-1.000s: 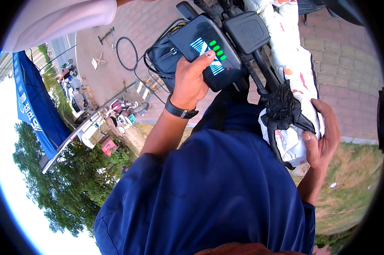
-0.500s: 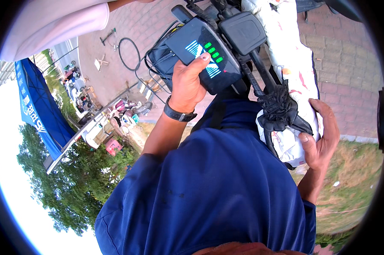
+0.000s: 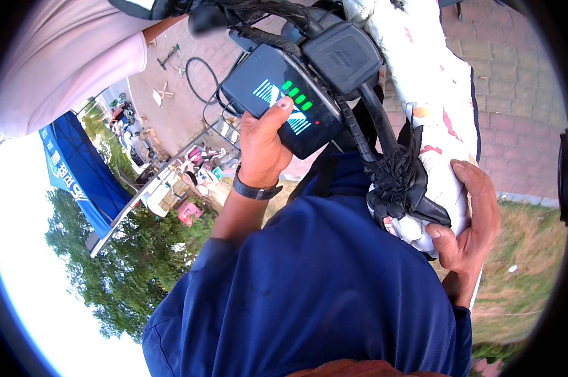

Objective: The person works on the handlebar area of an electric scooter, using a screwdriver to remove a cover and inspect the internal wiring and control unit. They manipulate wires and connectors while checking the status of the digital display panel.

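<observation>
My left hand [image 3: 264, 143], with a black band on the wrist, holds a flat black box [image 3: 243, 74] by its near side. The thumb lies on its face, beside several green lights, a small red light and a pale striped pattern. My right hand [image 3: 475, 217] grips the edge of a white quilted cover [image 3: 450, 69] with red patches, thumb on the near side and fingers on the far side. Beside the thumb is a crumpled black wrapping [image 3: 397, 173] at the end of a black handlebar [image 3: 377, 113]. A black rounded housing [image 3: 342, 53] sits close to the box.
Another person's pale sleeve [image 3: 76, 69] reaches in at the upper left. Brick paving [image 3: 510, 132] and grass [image 3: 522, 264] lie to the right. A black cable loop [image 3: 199, 75], a small wooden stool [image 3: 163, 94] and a blue canopy [image 3: 86, 173] are at the left.
The box and my left hand have shifted left and slightly down in the picture, along with the handlebar. More dark bar shows at the top left. Both hands keep their hold.
</observation>
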A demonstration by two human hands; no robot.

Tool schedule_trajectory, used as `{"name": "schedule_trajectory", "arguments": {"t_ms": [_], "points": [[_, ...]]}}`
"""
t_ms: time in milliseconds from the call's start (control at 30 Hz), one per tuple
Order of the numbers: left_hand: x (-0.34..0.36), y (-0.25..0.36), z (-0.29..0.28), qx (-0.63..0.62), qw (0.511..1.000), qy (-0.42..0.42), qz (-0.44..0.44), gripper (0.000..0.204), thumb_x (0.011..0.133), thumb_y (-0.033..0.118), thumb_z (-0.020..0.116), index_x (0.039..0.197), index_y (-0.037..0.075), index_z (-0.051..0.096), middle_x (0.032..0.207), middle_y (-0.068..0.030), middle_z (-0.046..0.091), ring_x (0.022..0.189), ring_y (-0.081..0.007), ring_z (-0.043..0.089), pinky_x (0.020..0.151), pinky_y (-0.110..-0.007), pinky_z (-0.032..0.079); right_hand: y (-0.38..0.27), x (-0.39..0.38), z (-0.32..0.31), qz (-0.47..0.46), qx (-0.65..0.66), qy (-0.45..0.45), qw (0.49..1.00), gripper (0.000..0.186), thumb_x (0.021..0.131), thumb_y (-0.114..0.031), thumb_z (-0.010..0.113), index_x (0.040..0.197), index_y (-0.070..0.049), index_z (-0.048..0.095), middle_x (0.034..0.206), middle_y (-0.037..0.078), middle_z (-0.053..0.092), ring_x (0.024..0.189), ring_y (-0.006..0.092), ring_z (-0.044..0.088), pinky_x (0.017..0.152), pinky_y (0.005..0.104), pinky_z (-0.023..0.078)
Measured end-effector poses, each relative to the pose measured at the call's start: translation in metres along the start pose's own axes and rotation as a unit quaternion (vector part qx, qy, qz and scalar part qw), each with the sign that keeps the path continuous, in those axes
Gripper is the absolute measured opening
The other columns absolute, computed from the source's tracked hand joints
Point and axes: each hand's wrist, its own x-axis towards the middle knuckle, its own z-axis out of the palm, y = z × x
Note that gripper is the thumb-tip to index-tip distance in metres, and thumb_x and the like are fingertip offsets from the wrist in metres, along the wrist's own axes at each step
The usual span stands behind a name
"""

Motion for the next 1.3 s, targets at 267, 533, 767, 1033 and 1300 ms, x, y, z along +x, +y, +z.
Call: {"name": "schedule_trajectory", "arguments": {"t_ms": [267,533,767,1033,1300], "points": [[-0.003,0.005,0.005,-0.022,1.000,0.013,-0.015,0.035,0.095,-0.001,0.059,0.129,0.001,0.060,0.117,-0.0098,0.070,0.107,-0.0216,0.070,0.096,-0.039,0.056,0.000,0.002,-0.006,-0.008,-0.002,-0.033,0.999,0.089,0.079,-0.069,0.075,0.123,0.008,0.063,0.115,0.028,0.068,0.106,0.0424,0.066,0.094,0.0472,0.051],[-0.001,-0.001,0.001,-0.039,0.999,0.010,-0.017,0.035,0.093,0.001,0.062,0.129,0.001,0.060,0.114,-0.0092,0.070,0.105,-0.0212,0.070,0.094,-0.039,0.058,0.000,0.002,-0.005,-0.018,-0.004,-0.026,0.999,0.089,0.079,-0.068,0.076,0.122,0.008,0.062,0.114,0.027,0.067,0.105,0.0419,0.067,0.093,0.0469,0.051],[0.008,-0.016,-0.020,-0.091,0.995,-0.022,-0.026,0.037,0.093,0.006,0.065,0.129,0.001,0.060,0.116,-0.0095,0.070,0.106,-0.0232,0.070,0.096,-0.042,0.057,0.000,-0.002,-0.001,-0.012,0.003,-0.002,1.000,0.082,0.078,-0.061,0.076,0.122,0.007,0.064,0.116,0.026,0.067,0.110,0.0412,0.066,0.098,0.0456,0.050],[0.032,-0.028,-0.059,-0.207,0.968,-0.120,-0.080,0.041,0.093,0.006,0.064,0.134,0.001,0.058,0.123,-0.0148,0.069,0.113,-0.0316,0.069,0.099,-0.047,0.056,0.003,-0.009,0.003,-0.016,-0.032,0.044,0.998,0.078,0.078,-0.056,0.078,0.123,0.006,0.065,0.117,0.024,0.068,0.109,0.0357,0.066,0.097,0.0422,0.049],[0.050,-0.036,-0.079,-0.261,0.941,-0.186,-0.112,0.037,0.094,0.005,0.064,0.131,0.001,0.062,0.118,-0.0132,0.073,0.109,-0.0293,0.072,0.096,-0.048,0.059,0.004,-0.014,0.004,-0.045,-0.068,0.076,0.994,0.068,0.085,-0.048,0.075,0.122,0.008,0.064,0.115,0.022,0.069,0.107,0.0316,0.066,0.097,0.0413,0.049]]}}
